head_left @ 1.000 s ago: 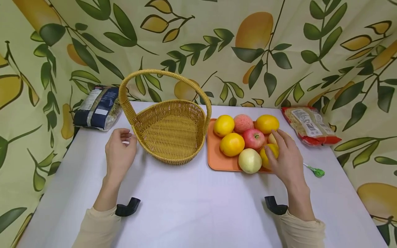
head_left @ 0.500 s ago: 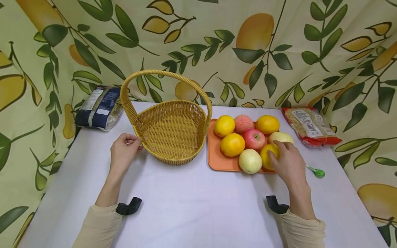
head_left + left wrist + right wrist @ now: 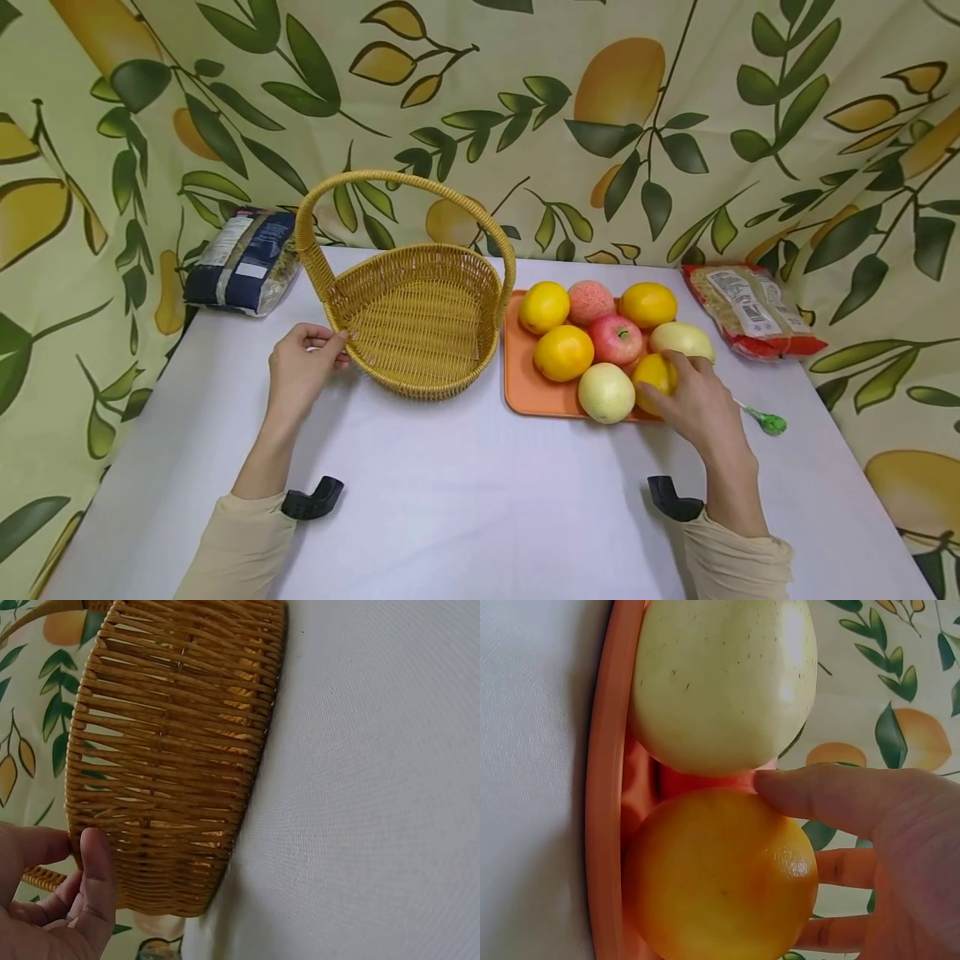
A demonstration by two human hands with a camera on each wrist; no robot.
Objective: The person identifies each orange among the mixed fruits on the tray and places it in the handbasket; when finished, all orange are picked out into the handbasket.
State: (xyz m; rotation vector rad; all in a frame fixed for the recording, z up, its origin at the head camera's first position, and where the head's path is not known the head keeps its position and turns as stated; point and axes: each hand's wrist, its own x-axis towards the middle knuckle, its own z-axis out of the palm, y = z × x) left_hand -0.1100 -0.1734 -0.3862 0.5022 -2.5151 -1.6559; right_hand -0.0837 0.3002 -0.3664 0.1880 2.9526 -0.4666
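In the head view a woven basket (image 3: 420, 385) with a tall arched handle stands left of centre. My left hand (image 3: 302, 371) pinches its near-left rim between thumb and fingers, as the left wrist view shows on the basket wall (image 3: 161, 750). To the right, an orange tray (image 3: 525, 398) holds several fruits. My right hand (image 3: 705, 408) curls round an orange (image 3: 654, 379) at the tray's near-right side. In the right wrist view the thumb lies along the top of that orange (image 3: 720, 877), with fingers at its far side. A pale round fruit (image 3: 724, 682) sits beside it.
Also on the tray are a red apple (image 3: 615, 337), a pink fruit (image 3: 589, 302), a pale oval fruit (image 3: 682, 340) and other oranges (image 3: 563, 353). A blue bag (image 3: 243, 262) stands back left, a red-edged bag (image 3: 750, 310) back right. A green-wrapped lollipop (image 3: 771, 423) lies right of the tray.
My left hand has moved right to the basket's rim and pinches it. My right hand has come down from over the pale oval fruit to the near-right orange and closed round it.
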